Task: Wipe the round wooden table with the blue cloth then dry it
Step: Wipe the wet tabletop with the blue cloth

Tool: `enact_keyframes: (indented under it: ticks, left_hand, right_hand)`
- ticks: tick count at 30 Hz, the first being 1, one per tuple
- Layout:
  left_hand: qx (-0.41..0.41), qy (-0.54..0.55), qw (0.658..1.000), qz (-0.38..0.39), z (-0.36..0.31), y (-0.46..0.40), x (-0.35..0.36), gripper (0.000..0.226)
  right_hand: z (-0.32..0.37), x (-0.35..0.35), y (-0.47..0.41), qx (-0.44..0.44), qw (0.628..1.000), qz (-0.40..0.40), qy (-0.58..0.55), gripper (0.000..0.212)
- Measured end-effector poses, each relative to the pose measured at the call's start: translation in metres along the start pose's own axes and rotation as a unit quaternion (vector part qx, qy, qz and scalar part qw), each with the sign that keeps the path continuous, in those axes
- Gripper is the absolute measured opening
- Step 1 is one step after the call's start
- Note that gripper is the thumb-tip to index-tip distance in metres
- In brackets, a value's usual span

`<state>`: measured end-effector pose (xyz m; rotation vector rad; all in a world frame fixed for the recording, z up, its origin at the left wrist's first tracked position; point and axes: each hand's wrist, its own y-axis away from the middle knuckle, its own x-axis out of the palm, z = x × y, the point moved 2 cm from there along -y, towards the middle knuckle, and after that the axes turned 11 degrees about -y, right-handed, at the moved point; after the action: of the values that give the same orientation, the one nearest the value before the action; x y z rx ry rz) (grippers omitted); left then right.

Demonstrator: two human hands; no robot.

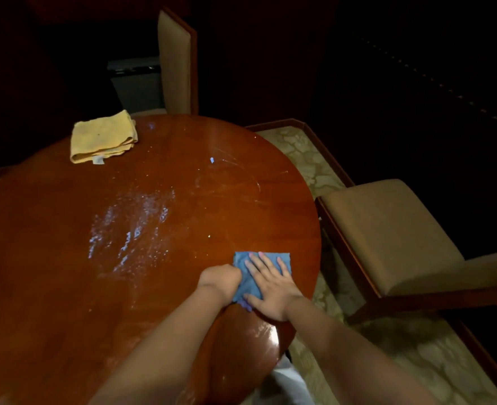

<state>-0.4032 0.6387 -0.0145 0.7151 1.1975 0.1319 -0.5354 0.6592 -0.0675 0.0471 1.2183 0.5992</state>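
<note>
- The wiping step seems to be under way: best to keep the blue cloth (254, 276) flat and sweep it toward the wet smear (130, 229), well left of the fingers.
- The right hand (270, 287) lies spread on the cloth, fingers straight and pressing; cloth shows beyond the fingertips.
- The left hand (221, 280) is curled, gripping the cloth's left edge.
- The yellow cloth (102, 137) waits far beyond the fingers on the round wooden table (51, 287).

Blue cloth (254, 277), yellow cloth (102, 137), reddish-brown table (66, 258), floral beige carpet (308, 159).
</note>
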Motion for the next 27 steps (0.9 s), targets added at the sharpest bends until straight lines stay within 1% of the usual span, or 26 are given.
enact_keyframes:
  ticks: [1, 3, 8, 12, 19, 23, 27]
  left_hand:
    - [-0.004, 0.002, 1.0, 0.001, 0.003, -0.005, -0.003, 0.027]
    - [-0.011, 0.004, 1.0, 0.002, 0.01, -0.021, -0.013, 0.027]
    - [-0.027, 0.008, 1.0, 0.007, 0.026, -0.075, -0.045, 0.029]
    - [-0.038, 0.004, 0.999, 0.005, 0.038, -0.119, -0.072, 0.026]
    - [-0.066, 0.012, 0.998, -0.003, 0.06, -0.181, -0.104, 0.021]
    - [-0.08, 0.018, 0.997, -0.012, 0.067, -0.201, -0.114, 0.017]
    - [-0.092, 0.036, 0.995, -0.015, 0.067, -0.201, -0.112, 0.018]
  right_hand:
    - [-0.003, -0.005, -0.007, -0.002, 1.0, 0.006, 0.002, 0.08]
    - [-0.011, -0.016, -0.023, -0.006, 1.0, 0.016, 0.005, 0.075]
    - [-0.039, -0.047, -0.076, -0.016, 1.0, 0.015, 0.003, 0.074]
    - [-0.065, -0.071, -0.118, -0.02, 1.0, 0.018, 0.012, 0.076]
    - [-0.096, -0.108, -0.182, -0.034, 0.999, 0.013, 0.022, 0.073]
    - [-0.106, -0.122, -0.205, -0.047, 0.999, 0.011, 0.02, 0.074]
    - [-0.107, -0.124, -0.206, -0.04, 0.999, 0.017, 0.016, 0.073]
